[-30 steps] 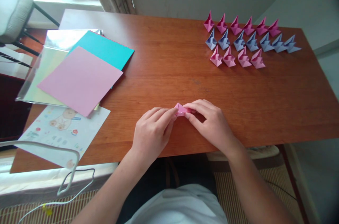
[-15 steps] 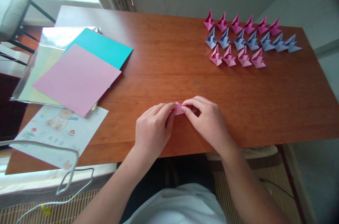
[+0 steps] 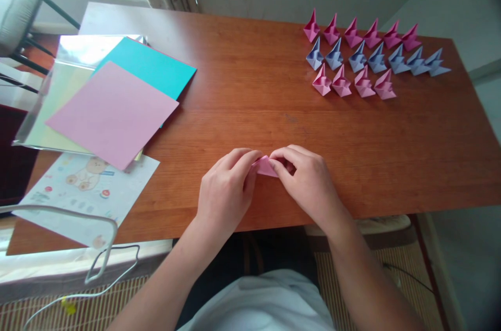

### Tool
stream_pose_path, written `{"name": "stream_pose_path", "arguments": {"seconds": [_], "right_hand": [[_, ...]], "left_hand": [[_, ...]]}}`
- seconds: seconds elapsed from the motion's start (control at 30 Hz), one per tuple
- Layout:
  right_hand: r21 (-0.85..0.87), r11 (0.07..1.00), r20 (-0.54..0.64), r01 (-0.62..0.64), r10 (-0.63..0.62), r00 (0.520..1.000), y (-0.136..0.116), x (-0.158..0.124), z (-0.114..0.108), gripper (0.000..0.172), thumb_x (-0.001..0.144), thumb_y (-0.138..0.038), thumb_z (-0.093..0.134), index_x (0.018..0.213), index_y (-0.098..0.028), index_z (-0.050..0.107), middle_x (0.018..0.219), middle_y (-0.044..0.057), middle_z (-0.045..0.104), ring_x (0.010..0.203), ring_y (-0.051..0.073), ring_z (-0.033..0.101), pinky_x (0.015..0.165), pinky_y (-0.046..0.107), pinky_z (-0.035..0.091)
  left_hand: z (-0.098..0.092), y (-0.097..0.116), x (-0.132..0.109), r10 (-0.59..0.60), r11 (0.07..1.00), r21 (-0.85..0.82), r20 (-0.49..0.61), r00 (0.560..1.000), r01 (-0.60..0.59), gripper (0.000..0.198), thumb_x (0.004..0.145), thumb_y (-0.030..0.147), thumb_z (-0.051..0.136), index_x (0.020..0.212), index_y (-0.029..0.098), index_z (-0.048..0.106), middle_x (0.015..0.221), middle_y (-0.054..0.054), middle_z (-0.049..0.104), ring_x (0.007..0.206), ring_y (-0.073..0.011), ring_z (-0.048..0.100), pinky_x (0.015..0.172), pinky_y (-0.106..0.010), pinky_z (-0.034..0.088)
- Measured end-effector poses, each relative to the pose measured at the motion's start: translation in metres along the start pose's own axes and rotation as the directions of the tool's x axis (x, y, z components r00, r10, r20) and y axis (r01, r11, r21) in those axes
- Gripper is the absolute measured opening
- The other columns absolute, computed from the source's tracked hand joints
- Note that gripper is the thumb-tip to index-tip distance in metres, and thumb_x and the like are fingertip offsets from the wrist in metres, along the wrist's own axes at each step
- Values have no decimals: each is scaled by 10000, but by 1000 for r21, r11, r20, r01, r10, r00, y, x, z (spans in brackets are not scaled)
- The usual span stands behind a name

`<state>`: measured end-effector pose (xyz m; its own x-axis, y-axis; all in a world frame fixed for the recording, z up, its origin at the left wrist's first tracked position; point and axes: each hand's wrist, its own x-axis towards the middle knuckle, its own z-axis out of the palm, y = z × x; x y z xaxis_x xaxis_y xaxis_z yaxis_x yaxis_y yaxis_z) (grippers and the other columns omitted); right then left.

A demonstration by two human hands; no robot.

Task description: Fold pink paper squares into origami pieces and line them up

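Between my two hands is a small folded piece of pink origami paper (image 3: 266, 166), held just above the front part of the wooden table. My left hand (image 3: 229, 179) pinches its left end between thumb and fingers. At the other end, my right hand (image 3: 303, 169) grips it the same way. Fingers cover both ends of the paper, so only its middle shows. Beyond my right hand stand rows of folded paper figures with pointed tips: dark pink ones (image 3: 353, 33) at the back, blue ones (image 3: 357, 57) in the middle, and lighter pink ones (image 3: 364, 83) in front.
On the left lie a pink sheet (image 3: 113, 114) and a turquoise sheet (image 3: 152, 67) over a clear plastic packet (image 3: 70, 80). A printed sheet with a bear (image 3: 90, 190) sits nearer me. A white curved bar (image 3: 78, 215) crosses the table's front left corner.
The pink paper has turned between my fingers and shows a wider, flatter face with a straight lower edge. My hands stay in nearly the same place; the view has shifted slightly.
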<state>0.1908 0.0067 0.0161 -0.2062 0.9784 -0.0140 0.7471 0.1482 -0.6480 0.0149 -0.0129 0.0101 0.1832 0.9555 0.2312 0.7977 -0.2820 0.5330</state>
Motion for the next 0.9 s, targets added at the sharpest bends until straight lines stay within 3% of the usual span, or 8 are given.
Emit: {"name": "stream_pose_path", "arguments": {"seconds": [0.63,0.9], "right_hand": [[60,998,10,30,-31,999,-2,-2,1,102,942,-178,648,875,-237,697,921,29,715,900,209,648,783,328,494],[-61,998,23,17,-15,1000,-6,0,2,138,954,-168,601,856,-230,675,906,42,688,902,220,638,810,347,472]], "left_hand": [[4,1,-3,19,1000,-23,-26,999,-20,178,1011,198,542,1077,201,707,1030,-32,783,915,-192,715,811,-303,545],[6,3,-2,18,1000,20,-31,999,-18,195,1014,196,516,1063,207,704,1017,-42,782,907,-200,705,793,-313,541]]}}
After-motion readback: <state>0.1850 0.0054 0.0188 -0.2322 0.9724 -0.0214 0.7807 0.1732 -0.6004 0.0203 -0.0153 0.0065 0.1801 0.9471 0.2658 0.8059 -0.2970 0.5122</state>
